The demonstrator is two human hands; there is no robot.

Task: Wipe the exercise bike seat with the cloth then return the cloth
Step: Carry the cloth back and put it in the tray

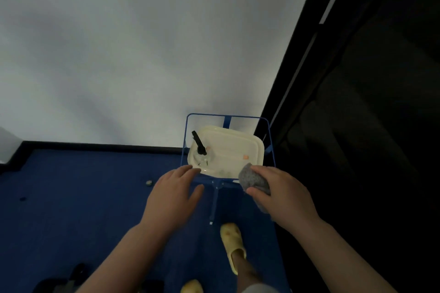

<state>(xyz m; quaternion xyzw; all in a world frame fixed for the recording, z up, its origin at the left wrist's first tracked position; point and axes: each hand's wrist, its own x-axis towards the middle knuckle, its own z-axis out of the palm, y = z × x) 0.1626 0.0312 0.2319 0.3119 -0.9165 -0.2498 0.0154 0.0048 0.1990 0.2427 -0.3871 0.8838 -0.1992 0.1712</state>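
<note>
A pale grey wall fills the upper frame above a deep blue carpeted floor [71,197], with a dark curtain or panel down the right side. Just right of centre, the crumpled grey felt-like cloth [253,179] is bunched in the right hand [281,195], thumb and fingers closed around it, at the near right edge of a cream plastic tray [238,147]. The left hand [173,194] hangs open, fingers spread, its tips close to the tray's near left rim and gripping nothing.

The tray sits on a blue wire-frame stand [228,117] against the wall. In it are a clear spray bottle with a black trigger [200,149] lying at the left and a small orange bit towards the right.

The bike seat is not in view, so whether this is pickup or return cannot be told. If returning, lower the cloth onto bare tray right of the bottle, then let go without nudging the light stand.
</note>
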